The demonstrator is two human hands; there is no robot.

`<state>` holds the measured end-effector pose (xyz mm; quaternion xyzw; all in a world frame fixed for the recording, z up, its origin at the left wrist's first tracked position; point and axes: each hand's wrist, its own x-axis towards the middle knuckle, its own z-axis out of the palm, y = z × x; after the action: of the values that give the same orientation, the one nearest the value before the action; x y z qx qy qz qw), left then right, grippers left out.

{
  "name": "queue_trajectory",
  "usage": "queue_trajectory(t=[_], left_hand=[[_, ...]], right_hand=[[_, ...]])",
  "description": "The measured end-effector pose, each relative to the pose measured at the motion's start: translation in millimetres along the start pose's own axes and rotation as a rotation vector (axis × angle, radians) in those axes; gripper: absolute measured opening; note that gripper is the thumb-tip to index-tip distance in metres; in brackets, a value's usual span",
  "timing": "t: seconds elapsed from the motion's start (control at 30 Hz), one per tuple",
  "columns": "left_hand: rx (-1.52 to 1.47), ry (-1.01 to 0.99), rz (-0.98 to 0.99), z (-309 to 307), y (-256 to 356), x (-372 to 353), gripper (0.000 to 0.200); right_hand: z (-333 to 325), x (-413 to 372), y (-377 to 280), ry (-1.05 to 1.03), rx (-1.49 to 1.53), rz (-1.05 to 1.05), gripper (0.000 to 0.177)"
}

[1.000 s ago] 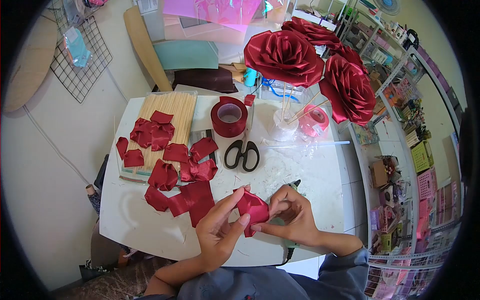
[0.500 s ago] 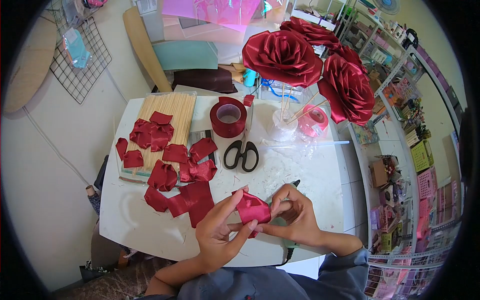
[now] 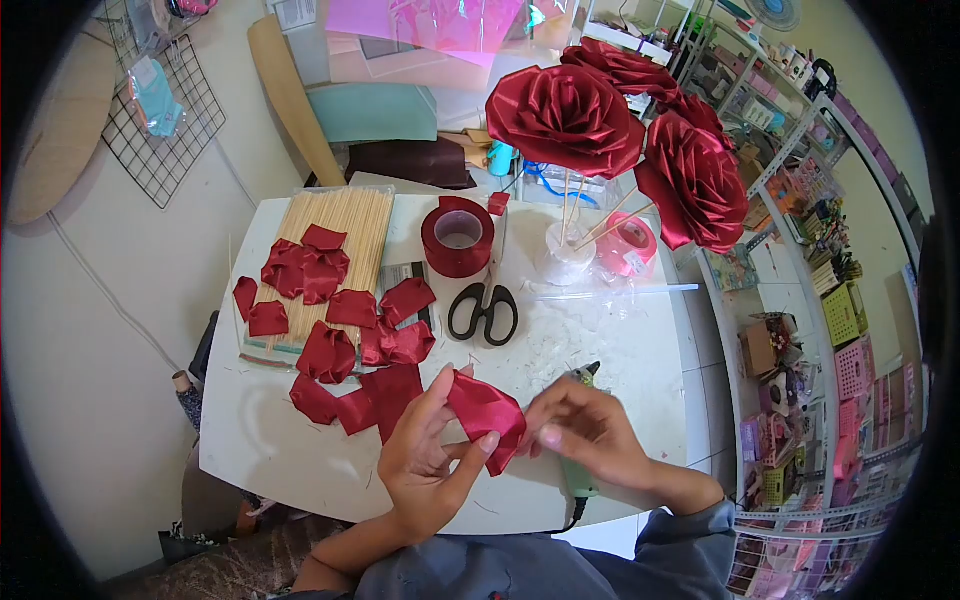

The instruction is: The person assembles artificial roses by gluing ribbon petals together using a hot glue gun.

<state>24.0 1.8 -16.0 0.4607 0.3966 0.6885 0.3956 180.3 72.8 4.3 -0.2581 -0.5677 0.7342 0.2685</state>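
My left hand (image 3: pixel 428 455) pinches a piece of red satin ribbon (image 3: pixel 487 412) between thumb and fingers, in front of my chest. The piece is curved, with its lower end hanging down past my thumb. At its right edge is my right hand (image 3: pixel 585 430), fingers curled and closed on the edge; the exact contact is partly hidden. Beneath my right hand lies a green glue gun (image 3: pixel 578 478), its dark nozzle pointing away from me. Left of my hands, flat ribbon pieces (image 3: pixel 392 392) lie on the table.
Shaped red petals (image 3: pixel 325 352) lie on and beside a stack of bamboo sticks (image 3: pixel 350 225). Black-handled scissors (image 3: pixel 484 315) lie below a red ribbon roll (image 3: pixel 430 243). Large red fabric roses (image 3: pixel 567 120) stand on sticks in a white holder (image 3: pixel 566 262), near a pink tape roll (image 3: pixel 640 233).
Both hands have shifted, the ribbon piece moving slightly left and tilting so more of its face shows. My right thumb has changed position at its edge.
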Motion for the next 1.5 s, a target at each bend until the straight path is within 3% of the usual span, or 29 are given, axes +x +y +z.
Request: queue_trajectory(t=[0.13,0.47,0.53,0.63,0.7,0.8,1.0,1.5], left_hand=[[-0.032,0.013,-0.012,5.0,0.5,-0.7,0.06],[-0.098,-0.038,-0.057,0.6,7.7,0.8,0.072],[-0.176,-0.029,-0.094,-4.9,8.4,1.6,0.071],[-0.019,-0.103,-0.051,-13.1,8.1,2.3,0.065],[0.205,-0.109,-0.005,-14.4,9.0,3.0,0.058],[0.269,-0.093,0.029,-16.4,11.0,4.2,0.055],[0.226,-0.182,-0.106,-20.2,12.0,4.9,0.052],[0.205,-0.152,-0.157,-16.6,12.3,3.1,0.051]], right_hand=[[10.5,0.6,4.9,-0.046,-0.281,-0.007,0.018],[18.0,3.5,7.2,0.089,-0.188,-0.091,0.015],[10.9,2.4,4.4,-0.037,-0.425,-0.107,0.014],[8.0,1.7,-1.7,-0.153,-0.54,-0.115,0.016],[6.4,1.8,-5.6,-0.177,-0.533,-0.132,0.017],[3.8,1.5,-12.5,-0.221,-0.537,-0.147,0.017],[-1.4,1.2,-13.8,-0.273,-0.561,-0.09,0.016],[-1.7,1.1,-13.3,-0.236,-0.553,-0.034,0.018]])
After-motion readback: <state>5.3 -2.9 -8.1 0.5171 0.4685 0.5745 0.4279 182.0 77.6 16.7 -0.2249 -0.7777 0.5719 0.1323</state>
